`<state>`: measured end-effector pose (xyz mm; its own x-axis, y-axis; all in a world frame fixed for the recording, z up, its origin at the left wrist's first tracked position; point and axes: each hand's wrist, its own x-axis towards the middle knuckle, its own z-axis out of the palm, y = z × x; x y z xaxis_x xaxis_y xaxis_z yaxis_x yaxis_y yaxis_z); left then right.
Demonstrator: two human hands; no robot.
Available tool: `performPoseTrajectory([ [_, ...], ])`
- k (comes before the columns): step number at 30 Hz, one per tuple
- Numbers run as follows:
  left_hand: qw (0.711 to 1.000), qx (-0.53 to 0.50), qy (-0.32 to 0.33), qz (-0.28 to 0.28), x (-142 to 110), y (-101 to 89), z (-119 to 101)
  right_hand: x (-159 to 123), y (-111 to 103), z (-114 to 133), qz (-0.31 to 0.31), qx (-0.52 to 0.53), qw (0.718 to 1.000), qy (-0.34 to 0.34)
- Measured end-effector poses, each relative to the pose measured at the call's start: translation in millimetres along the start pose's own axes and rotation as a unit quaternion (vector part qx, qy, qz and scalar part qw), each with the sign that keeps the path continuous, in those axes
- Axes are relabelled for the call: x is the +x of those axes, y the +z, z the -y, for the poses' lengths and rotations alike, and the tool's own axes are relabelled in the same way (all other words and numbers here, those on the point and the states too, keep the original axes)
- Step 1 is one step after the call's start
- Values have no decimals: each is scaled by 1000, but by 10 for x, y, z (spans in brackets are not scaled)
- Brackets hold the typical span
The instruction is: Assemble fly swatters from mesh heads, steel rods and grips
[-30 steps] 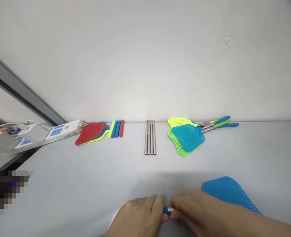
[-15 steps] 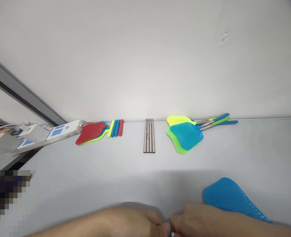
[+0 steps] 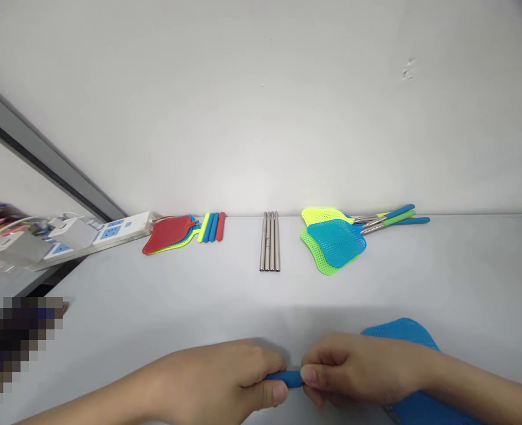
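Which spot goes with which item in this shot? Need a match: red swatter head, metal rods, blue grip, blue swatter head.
Items:
1. red swatter head
2. metal rods
3. blue grip
4. blue swatter head

Spots:
A. Pinched between left hand and right hand
B. Near side, partly under the right hand
C. Far side, centre, lying side by side
D. Far side, just left of the short coloured grips

Pairs: 1-D, 2-C, 3-A, 4-B
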<state>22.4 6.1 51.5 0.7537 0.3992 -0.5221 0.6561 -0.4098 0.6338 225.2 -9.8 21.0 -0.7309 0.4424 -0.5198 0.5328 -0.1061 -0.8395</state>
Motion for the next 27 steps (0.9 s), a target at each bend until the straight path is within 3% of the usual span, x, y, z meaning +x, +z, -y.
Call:
performPoseTrajectory([
  [3,965,-160,-80,194,60,-16,19,-36,91,41,-27,-2,999,39],
  [4,956,-171,-77,224,78,-6,14,-50,125,58,-41,-6,997,59],
  [5,965,-144,-56,214,89,15,4,-62,155,75,-56,-6,995,77],
  [6,983,-76,-16,169,95,48,-7,-70,179,91,-58,1,993,98],
  [8,997,70,26,21,97,143,-24,-75,202,122,-56,23,990,129],
  [9,991,131,15,-8,99,203,-23,-73,203,139,-54,31,988,141],
  [13,944,303,64,-110,138,425,54,-68,183,218,-73,45,979,186],
  [17,877,400,127,-235,192,488,149,-71,183,259,-114,85,971,194],
  [21,840,429,171,-286,244,426,206,-48,184,170,-110,144,965,189],
  [27,837,446,180,-260,337,135,259,-7,66,41,-105,225,960,128],
])
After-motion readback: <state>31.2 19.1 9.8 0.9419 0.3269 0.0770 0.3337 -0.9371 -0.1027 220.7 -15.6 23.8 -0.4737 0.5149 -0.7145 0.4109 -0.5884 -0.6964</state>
